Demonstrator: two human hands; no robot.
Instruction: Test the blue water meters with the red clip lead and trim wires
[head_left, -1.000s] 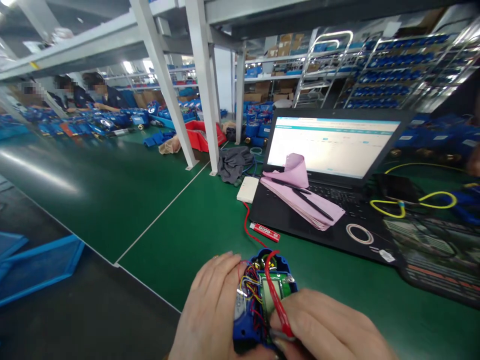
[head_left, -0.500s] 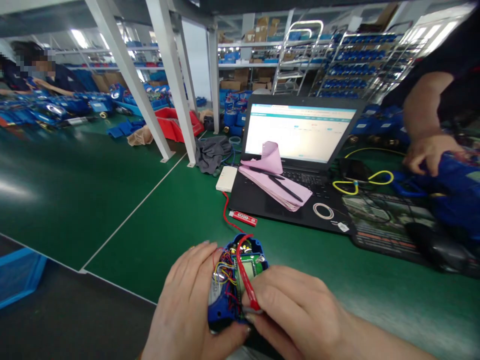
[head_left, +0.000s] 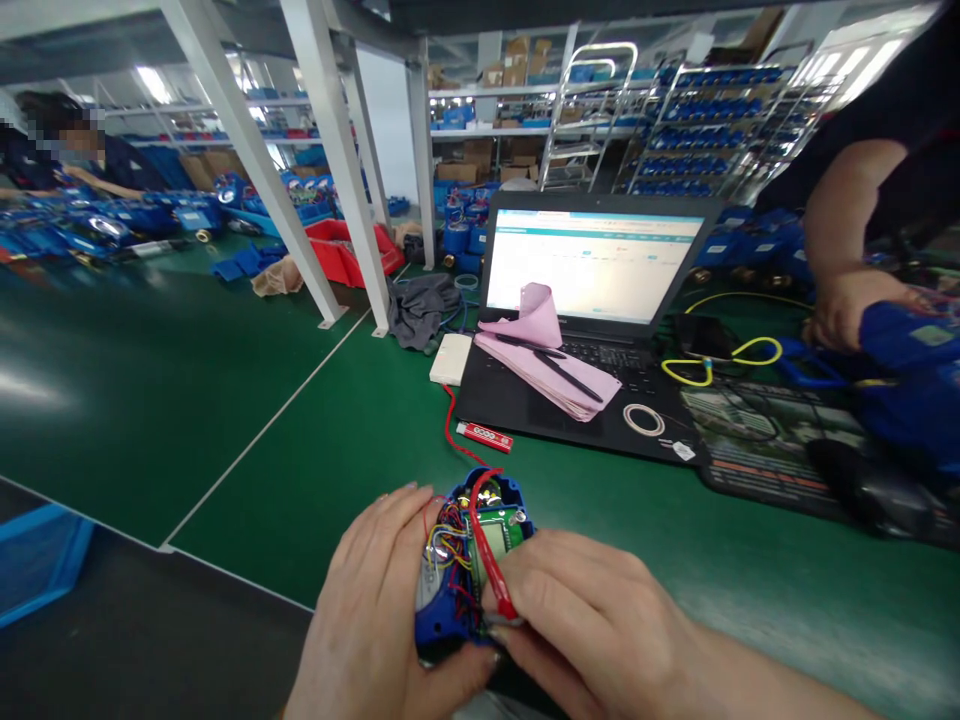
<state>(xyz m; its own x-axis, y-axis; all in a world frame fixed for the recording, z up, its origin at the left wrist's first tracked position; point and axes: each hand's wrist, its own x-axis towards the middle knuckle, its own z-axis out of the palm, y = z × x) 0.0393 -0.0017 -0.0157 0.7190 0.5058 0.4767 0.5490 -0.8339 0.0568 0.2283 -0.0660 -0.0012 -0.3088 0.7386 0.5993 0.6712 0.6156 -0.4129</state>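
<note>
At the front edge of the bench is a blue meter housing [head_left: 439, 628], open-faced, with a green circuit board, a small display and a tangle of coloured wires showing. My left hand [head_left: 379, 600] wraps its left side, thumb along the near edge. My right hand [head_left: 592, 610] pinches the lower end of a red cable [head_left: 489, 560] against the board's near right part. What sits at the cable's tip, between my fingertips, is hidden. The cable loops over the display, and a red twisted lead runs from a white box [head_left: 451, 359] toward the housing.
Beyond the housing stands an open laptop [head_left: 592, 270] with pink paper slips [head_left: 547, 375] and pens on it. A red-and-white stick [head_left: 485, 437] lies before it. A mouse [head_left: 870, 488] is at right, where a co-worker's hand [head_left: 847, 305] touches a blue housing. White posts [head_left: 330, 170] rise at left.
The view has shifted slightly. Both my hands keep their hold on the housing and cable. At right, the co-worker's hand has changed its pose slightly by the blue housing.
</note>
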